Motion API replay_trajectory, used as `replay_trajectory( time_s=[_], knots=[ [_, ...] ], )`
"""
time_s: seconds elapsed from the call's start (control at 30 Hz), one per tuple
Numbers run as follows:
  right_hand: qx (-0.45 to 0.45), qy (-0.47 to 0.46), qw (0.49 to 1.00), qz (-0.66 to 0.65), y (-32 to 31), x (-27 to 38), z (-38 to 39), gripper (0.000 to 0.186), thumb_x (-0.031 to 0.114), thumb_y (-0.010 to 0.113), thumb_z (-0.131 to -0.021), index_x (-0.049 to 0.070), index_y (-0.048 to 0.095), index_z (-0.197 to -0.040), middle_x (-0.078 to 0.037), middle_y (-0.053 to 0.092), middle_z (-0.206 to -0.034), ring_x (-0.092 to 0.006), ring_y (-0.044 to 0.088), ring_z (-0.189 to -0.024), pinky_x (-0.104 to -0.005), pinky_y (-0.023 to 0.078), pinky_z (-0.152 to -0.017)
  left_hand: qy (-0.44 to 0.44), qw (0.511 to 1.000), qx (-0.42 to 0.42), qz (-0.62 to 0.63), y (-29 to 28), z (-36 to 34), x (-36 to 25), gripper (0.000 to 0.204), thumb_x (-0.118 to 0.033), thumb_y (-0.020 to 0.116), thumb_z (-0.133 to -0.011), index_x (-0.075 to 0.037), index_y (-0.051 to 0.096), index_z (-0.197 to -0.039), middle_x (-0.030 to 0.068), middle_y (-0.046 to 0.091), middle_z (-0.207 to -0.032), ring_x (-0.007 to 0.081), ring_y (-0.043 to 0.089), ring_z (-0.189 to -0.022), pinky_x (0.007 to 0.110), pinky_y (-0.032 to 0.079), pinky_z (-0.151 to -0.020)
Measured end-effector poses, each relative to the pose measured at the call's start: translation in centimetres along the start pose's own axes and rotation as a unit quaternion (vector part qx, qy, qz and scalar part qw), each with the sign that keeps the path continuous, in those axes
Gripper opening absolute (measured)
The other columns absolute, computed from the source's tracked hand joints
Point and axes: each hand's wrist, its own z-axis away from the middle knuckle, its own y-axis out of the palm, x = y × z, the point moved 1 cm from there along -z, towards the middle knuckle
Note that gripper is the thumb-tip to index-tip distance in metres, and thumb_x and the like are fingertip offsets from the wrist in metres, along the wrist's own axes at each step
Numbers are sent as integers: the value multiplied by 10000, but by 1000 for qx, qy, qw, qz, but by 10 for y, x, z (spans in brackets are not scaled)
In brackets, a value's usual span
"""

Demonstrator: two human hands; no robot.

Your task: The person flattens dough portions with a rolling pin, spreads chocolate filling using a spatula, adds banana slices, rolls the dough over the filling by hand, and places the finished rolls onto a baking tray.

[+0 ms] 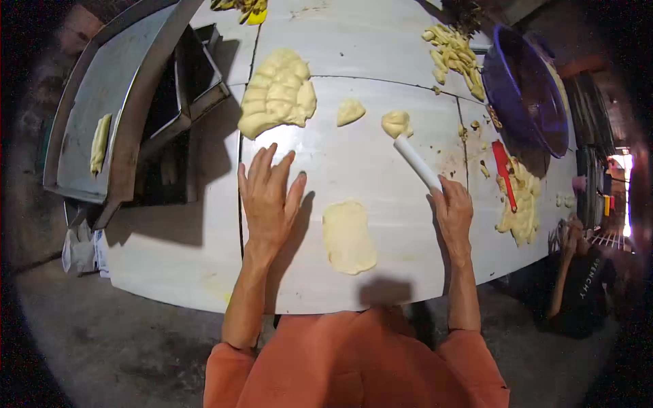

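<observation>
- When reading left to right, start with the left hand (267, 197): fingers spread apart, holding nothing, just below the scored dough slab (279, 95). Can't tell about contact with the table (177, 272), with the palm out of sight.
- Find the flat dough sheet (349, 238) between the hands, toward the near edge. Would roll from the middle outward, pressing evenly, to avoid thin corners.
- Keep the small dough piece (351, 111) well clear of any rolling.
- Same for the dough lump (396, 124). Can't tell if touching the rod's tip or just beside.
- Probably best to lay the white rod (416, 163) straight across the sheet and use both hands.
- Check the right hand (453, 209) too: fingers clamped on the rod's near end, partly covering that end.
- Can't make out much inside the deep blue basin (507, 88), honestly.
- Same with the co-worker (578, 289) at far right: mostly lost in shadow.
</observation>
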Motion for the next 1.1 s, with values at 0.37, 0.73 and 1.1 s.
replay_trajectory(
  time_s=[0.37, 0.73, 1.1],
  knots=[
    [-53, -199, 972, 115, 61, 19, -141, 472, 385, 659, -920, 20, 697, -1218, -269, 596, -1317, -358, 629, -1131, -459, 469, -982, 34, 982, 44, 183, 28, -24, -36, 334, -179, 755, -882, 6, 701, -1154, 245, 685, -1225, 402, 665, -1106, 492, 507, -962],
    [167, 40, 847, -502, -9, 93, -126, 448, 117, 731, -910, 38, 542, -1308, -73, 674, -985, -126, 648, -876, -272, 542, -759, -151, 898, 113, 397, 43, -50, -80, 658, -371, 762, -913, -21, 558, -1431, 230, 645, -1339, 346, 667, -1170, 443, 559, -937],
    [46, -86, 936, -339, 6, 101, -33, 519, 221, 731, -914, 42, 575, -1376, -204, 541, -1349, -327, 596, -1211, -440, 524, -946, -338, 666, 104, 657, 49, -14, -100, 406, -250, 646, -1018, 34, 604, -1306, 120, 716, -1049, 191, 702, -850, 295, 573, -713]
  ],
)
